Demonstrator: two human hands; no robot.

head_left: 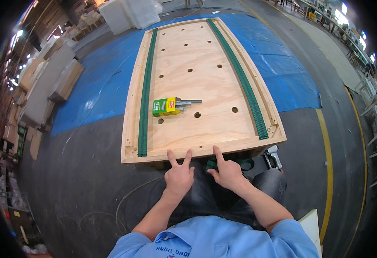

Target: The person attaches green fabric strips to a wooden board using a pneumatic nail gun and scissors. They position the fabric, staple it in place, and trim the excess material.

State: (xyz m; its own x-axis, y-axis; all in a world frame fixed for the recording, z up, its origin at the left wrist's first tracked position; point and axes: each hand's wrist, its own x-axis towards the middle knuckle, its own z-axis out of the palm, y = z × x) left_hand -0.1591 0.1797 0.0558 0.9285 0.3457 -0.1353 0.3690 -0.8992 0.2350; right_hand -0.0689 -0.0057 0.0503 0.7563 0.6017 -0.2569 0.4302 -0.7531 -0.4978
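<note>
A long plywood panel [205,124] with a raised wooden rim and several round holes lies in front of me. Two green webbing straps run along it, one on the left [144,103] and one on the right [244,81]. My left hand [179,174] holds nothing and rests two spread fingers on the panel's near rim. My right hand [226,171] holds nothing too, its index finger stretched onto the same rim. On the panel sits a green and yellow box [166,106] with grey metal strips of staples [188,103] beside it.
A blue tarp [102,81] covers the floor under the panel's far half. Cardboard sheets [51,81] are stacked at the left. White plastic-wrapped bundles [130,15] stand at the back. A yellow floor line [328,172] runs at the right. A tool [273,155] and a green strap end [240,163] lie near my knee.
</note>
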